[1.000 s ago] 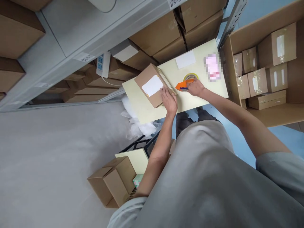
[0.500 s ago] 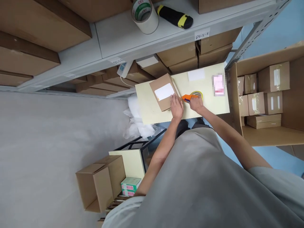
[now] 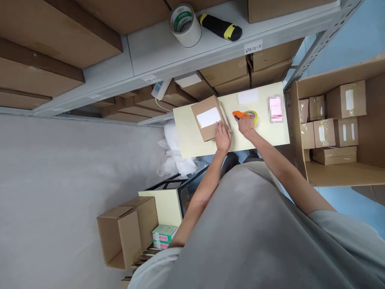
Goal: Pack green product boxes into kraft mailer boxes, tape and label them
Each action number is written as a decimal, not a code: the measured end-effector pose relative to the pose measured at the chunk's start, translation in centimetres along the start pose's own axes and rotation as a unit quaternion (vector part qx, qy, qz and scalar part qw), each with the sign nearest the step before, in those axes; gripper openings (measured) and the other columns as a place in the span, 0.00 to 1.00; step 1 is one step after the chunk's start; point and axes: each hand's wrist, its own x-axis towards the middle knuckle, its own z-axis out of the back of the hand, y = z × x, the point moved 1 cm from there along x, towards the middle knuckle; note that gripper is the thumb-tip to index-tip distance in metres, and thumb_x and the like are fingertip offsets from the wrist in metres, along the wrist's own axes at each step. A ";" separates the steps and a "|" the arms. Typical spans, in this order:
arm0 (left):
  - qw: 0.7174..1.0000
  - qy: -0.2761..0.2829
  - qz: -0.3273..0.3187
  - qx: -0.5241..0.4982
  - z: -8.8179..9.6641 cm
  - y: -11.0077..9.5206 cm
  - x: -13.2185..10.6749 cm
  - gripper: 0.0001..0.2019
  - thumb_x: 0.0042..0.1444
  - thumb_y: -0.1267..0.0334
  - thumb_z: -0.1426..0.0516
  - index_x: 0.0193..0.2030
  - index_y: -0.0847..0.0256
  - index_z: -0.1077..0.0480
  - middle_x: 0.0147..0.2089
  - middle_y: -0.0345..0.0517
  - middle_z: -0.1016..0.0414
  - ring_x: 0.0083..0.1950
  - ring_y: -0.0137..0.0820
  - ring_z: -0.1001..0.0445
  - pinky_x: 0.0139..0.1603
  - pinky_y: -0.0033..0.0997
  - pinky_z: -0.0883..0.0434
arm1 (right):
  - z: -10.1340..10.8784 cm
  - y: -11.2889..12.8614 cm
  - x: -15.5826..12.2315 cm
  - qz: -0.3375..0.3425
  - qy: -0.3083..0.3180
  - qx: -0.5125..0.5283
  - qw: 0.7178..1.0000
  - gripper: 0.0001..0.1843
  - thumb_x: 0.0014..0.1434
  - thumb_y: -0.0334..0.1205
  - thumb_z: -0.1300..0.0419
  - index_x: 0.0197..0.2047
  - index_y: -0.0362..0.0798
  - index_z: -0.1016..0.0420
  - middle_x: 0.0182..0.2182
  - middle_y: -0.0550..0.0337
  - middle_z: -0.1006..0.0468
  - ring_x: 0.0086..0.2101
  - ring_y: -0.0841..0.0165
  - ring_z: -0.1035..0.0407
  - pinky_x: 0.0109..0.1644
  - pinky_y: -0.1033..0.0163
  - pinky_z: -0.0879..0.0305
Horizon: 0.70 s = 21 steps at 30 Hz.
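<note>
A cardboard box (image 3: 200, 109) with a white label (image 3: 208, 117) on top lies on the cream table (image 3: 189, 147). My left hand (image 3: 223, 137) rests flat on the box's near right corner, fingers stretched out over its edge. To the right of the box, my right hand (image 3: 246, 126) is closed around an orange tape dispenser (image 3: 238, 114). A roll of yellow-edged tape (image 3: 253, 117) sits in the dispenser, partly behind the hand. A small gap separates the dispenser's tip from the box.
A white slip (image 3: 248, 96) and a blurred pink item (image 3: 276, 109) lie farther right on the table. A shelf above holds a tape roll (image 3: 189, 34) and a black-yellow handle (image 3: 221, 27). At right stands a large carton (image 3: 339, 174) of small boxes; at lower left, an open carton (image 3: 129, 237).
My right hand has drawn the tape dispenser slightly away from the box's right side. My left hand stays on the box. The view has shifted a little.
</note>
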 end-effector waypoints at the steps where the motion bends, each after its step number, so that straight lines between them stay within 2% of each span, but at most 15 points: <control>1: 1.000 0.000 -0.001 -0.002 0.1 0.0 -0.1 0.33 0.77 0.62 0.51 0.84 0.77 0.40 0.88 0.71 0.43 0.94 0.48 0.56 0.94 0.55 0.55 | 0.0 -0.7 0.0 -0.006 0.007 -0.004 1.000 0.29 0.71 0.30 0.52 0.62 0.24 0.17 0.51 0.16 0.15 0.50 0.41 0.16 0.63 0.35 0.28; 3: 1.000 0.004 -0.004 -0.006 0.3 0.0 -0.3 0.34 0.78 0.60 0.51 0.84 0.76 0.41 0.89 0.71 0.44 0.94 0.49 0.56 0.94 0.56 0.55 | -0.3 -2.1 -0.5 -0.045 0.032 -0.007 0.998 0.31 0.70 0.27 0.52 0.68 0.20 0.23 0.56 0.14 0.17 0.54 0.42 0.17 0.67 0.37 0.31; 5: 1.000 0.010 -0.009 -0.010 0.6 -0.1 -0.6 0.35 0.78 0.56 0.49 0.85 0.75 0.41 0.89 0.70 0.45 0.94 0.50 0.56 0.93 0.58 0.55 | -0.9 -3.3 -1.2 -0.047 0.045 -0.006 0.998 0.34 0.71 0.28 0.53 0.73 0.15 0.32 0.60 0.12 0.20 0.59 0.42 0.20 0.69 0.39 0.32; 7: 1.000 0.017 -0.012 -0.012 1.0 -0.1 -1.0 0.36 0.78 0.53 0.48 0.85 0.73 0.41 0.89 0.70 0.46 0.94 0.50 0.56 0.93 0.58 0.55 | -1.6 -4.2 -1.8 -0.047 0.051 0.000 0.998 0.35 0.73 0.30 0.54 0.76 0.14 0.38 0.64 0.11 0.23 0.64 0.41 0.24 0.70 0.40 0.33; 10: 0.999 0.036 -0.014 -0.006 1.4 0.0 -1.7 0.38 0.76 0.51 0.46 0.85 0.72 0.41 0.90 0.69 0.46 0.94 0.50 0.56 0.93 0.58 0.54 | -2.4 -5.1 -2.3 -0.054 0.037 0.028 0.997 0.35 0.74 0.30 0.54 0.77 0.16 0.38 0.66 0.13 0.25 0.66 0.41 0.27 0.73 0.39 0.36; 12: 0.999 0.048 -0.012 0.001 1.7 0.2 -2.1 0.38 0.76 0.52 0.47 0.86 0.72 0.42 0.90 0.68 0.46 0.94 0.49 0.56 0.93 0.57 0.54 | -2.9 -5.2 -2.9 -0.069 -0.001 0.063 0.996 0.35 0.73 0.29 0.53 0.78 0.17 0.38 0.66 0.14 0.24 0.67 0.40 0.28 0.75 0.36 0.39; 15: 0.998 0.061 -0.006 0.010 2.1 0.6 -2.3 0.37 0.77 0.51 0.48 0.86 0.69 0.41 0.90 0.66 0.45 0.94 0.47 0.55 0.93 0.56 0.53 | -3.8 -4.3 -5.1 -0.080 -0.093 0.135 0.983 0.35 0.75 0.33 0.51 0.79 0.21 0.36 0.71 0.16 0.27 0.72 0.40 0.33 0.79 0.32 0.42; 17: 0.997 0.073 -0.005 0.018 2.5 1.0 -2.2 0.37 0.77 0.50 0.47 0.86 0.68 0.40 0.90 0.66 0.45 0.93 0.47 0.53 0.93 0.55 0.53 | -4.8 -2.8 -7.3 -0.083 -0.116 0.210 0.967 0.34 0.78 0.36 0.52 0.80 0.27 0.35 0.76 0.21 0.30 0.76 0.42 0.35 0.82 0.34 0.43; 18: 0.997 0.079 -0.008 0.022 2.8 1.3 -2.1 0.37 0.77 0.50 0.47 0.85 0.68 0.40 0.89 0.66 0.44 0.93 0.48 0.52 0.93 0.55 0.53 | -5.5 -1.8 -8.4 -0.083 -0.100 0.258 0.957 0.34 0.79 0.37 0.54 0.81 0.29 0.34 0.77 0.25 0.29 0.77 0.45 0.35 0.83 0.36 0.42; 21: 0.994 0.099 -0.035 0.038 3.7 2.2 -1.7 0.37 0.75 0.50 0.45 0.84 0.68 0.38 0.88 0.68 0.41 0.92 0.51 0.49 0.92 0.56 0.52 | -7.6 2.0 -10.6 -0.075 0.015 0.413 0.908 0.36 0.79 0.40 0.55 0.84 0.35 0.36 0.80 0.36 0.30 0.78 0.53 0.33 0.84 0.43 0.38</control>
